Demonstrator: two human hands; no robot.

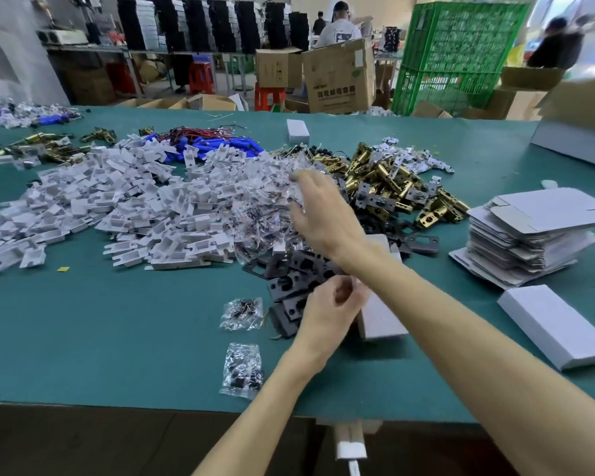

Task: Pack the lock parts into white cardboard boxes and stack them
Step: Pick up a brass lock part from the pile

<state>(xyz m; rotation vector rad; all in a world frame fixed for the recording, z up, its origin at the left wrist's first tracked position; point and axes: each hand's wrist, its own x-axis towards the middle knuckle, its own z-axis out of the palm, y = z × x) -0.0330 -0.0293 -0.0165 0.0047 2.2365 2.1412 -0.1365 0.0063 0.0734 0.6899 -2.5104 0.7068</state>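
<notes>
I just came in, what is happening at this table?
A person is packing lock parts. The left hand holds a white box at its open end on the green table. The right hand reaches over the pile of small clear bags, fingers spread, apparently gripping nothing. Flat boxes wait stacked to the right.

A green-topped work table (117, 338) carries several heaps. A broad heap of white moulded plastic pieces (117, 207) spreads across the left and centre. Just right of it lies a heap of clear plastic bags of small parts (265, 207), then a heap of brass latch bolts (385, 180). Behind the plastic pieces lie blue cylindrical cells (220, 146). Flat black metal plates (289, 286) lie in front of the bags, beside a white cardboard box (382, 317). Two loose clear bags (243, 314) lie nearer the front edge. A stack of flat white cardboard blanks (529, 235) sits far right, and a closed white box (557, 324) lies in front of it.
</notes>
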